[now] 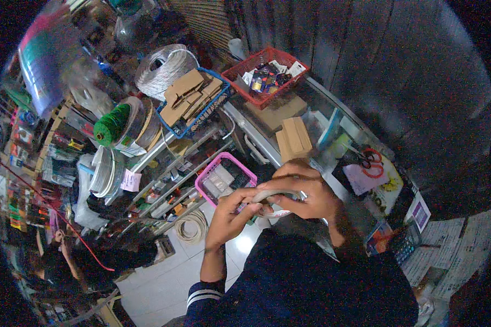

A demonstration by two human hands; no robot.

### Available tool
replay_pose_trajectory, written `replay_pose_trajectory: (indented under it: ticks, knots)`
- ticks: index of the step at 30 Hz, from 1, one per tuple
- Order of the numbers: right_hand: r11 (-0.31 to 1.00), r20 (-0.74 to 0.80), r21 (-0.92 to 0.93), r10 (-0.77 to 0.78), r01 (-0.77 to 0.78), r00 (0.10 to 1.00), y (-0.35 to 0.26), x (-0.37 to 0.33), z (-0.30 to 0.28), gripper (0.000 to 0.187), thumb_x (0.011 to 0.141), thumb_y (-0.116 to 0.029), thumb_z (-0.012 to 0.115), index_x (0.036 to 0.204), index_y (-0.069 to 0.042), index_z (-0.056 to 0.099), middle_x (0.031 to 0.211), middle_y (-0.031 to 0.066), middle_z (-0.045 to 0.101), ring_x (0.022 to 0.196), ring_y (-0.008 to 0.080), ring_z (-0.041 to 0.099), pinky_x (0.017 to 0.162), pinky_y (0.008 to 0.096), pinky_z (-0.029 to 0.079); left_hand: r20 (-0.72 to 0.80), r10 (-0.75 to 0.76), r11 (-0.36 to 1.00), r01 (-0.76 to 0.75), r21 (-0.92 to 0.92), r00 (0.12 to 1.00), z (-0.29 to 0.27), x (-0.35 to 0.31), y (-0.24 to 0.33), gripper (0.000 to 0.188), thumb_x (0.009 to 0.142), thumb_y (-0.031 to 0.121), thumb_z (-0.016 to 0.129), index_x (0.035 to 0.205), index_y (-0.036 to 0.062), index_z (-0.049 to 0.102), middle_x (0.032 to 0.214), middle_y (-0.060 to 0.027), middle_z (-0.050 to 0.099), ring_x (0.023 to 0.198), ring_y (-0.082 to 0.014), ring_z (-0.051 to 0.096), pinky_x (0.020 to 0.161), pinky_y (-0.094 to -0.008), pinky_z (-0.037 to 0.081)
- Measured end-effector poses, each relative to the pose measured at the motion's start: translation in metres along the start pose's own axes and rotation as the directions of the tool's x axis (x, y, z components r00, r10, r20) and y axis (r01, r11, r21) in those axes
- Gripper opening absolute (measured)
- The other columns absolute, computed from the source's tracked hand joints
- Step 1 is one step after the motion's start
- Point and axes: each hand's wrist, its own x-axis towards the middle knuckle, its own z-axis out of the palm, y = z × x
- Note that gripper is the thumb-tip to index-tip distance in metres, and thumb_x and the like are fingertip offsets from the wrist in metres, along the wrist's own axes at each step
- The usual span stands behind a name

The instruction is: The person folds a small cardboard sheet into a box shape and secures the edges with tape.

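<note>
Between my two hands, in front of my chest, is a ring-shaped roll, greyish-beige, that looks like a roll of tape (279,192). The fingers and thumb of my left hand (225,219) pinch its left side. My right hand (312,195) grips it from the right, fingers curled over the far edge and thumb at the near side. Part of the ring is hidden by my fingers. Just beyond my left hand stands a pink basket (203,180) with boxed goods. Small tan cardboard boxes (293,138) lie on the glass counter (324,111) beyond my right hand.
A red basket (263,99) of small packets and a blue basket (199,122) of cardboard stand farther off. Red-handled scissors (372,164) and a calculator (406,248) lie right. A cable coil (191,228) rests on the floor. Another person's arm (66,252) shows at left.
</note>
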Motion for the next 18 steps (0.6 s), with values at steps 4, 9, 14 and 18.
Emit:
replay_pose_trajectory:
  ticks: [4, 9, 14, 18]
  knots:
    - [0.999, -0.064, 0.043, -0.005, 0.008, 0.998, 0.014, 0.015, 0.015, 0.031, 0.078, -0.006, 0.075, 0.108, -0.01, 0.073, 0.085, 0.0075, 0.065, 0.075, 0.0214, 0.061, 0.067, 0.0335, 0.046, 0.033, -0.019, 0.997, 0.022, -0.079, 0.999, -0.02, 0.013, -0.019, 0.027, 0.096, 0.011, 0.059, 0.119, -0.002, 0.059, 0.097, -0.0106, 0.072, 0.089, -0.0173, 0.069, 0.078, -0.031, 0.054]
    - [0.997, -0.172, 0.017, 0.073, -0.071, 0.982, 0.027, 0.021, 0.03, 0.026, 0.077, -0.009, 0.075, 0.103, -0.01, 0.075, 0.077, 0.0061, 0.064, 0.071, 0.021, 0.059, 0.069, 0.0321, 0.046, -0.009, -0.082, 0.993, 0.081, -0.085, 0.997, -0.039, 0.015, -0.028, 0.028, 0.096, 0.01, 0.058, 0.122, -0.002, 0.058, 0.109, -0.0117, 0.07, 0.095, -0.0144, 0.066, 0.079, -0.0304, 0.053]
    - [0.993, -0.197, 0.06, 0.11, -0.1, 0.974, 0.04, 0.022, 0.052, 0.031, 0.073, -0.009, 0.075, 0.104, -0.012, 0.072, 0.084, 0.0078, 0.066, 0.076, 0.026, 0.061, 0.074, 0.0362, 0.046, -0.01, -0.061, 0.989, 0.06, -0.132, 0.998, -0.046, 0.015, -0.051, 0.028, 0.097, 0.01, 0.057, 0.123, -0.0018, 0.058, 0.114, -0.012, 0.069, 0.094, -0.0127, 0.064, 0.08, -0.029, 0.052]
    - [0.986, -0.234, 0.133, 0.127, -0.098, 0.964, 0.049, 0.023, 0.053, 0.026, 0.072, -0.006, 0.068, 0.097, -0.008, 0.068, 0.089, 0.0128, 0.064, 0.082, 0.0289, 0.062, 0.074, 0.0391, 0.048, 0.052, -0.08, 0.984, 0.087, -0.157, 0.995, -0.05, 0.022, -0.044, 0.03, 0.097, 0.009, 0.058, 0.125, -0.0015, 0.057, 0.113, -0.0116, 0.069, 0.094, -0.013, 0.063, 0.081, -0.0302, 0.052]
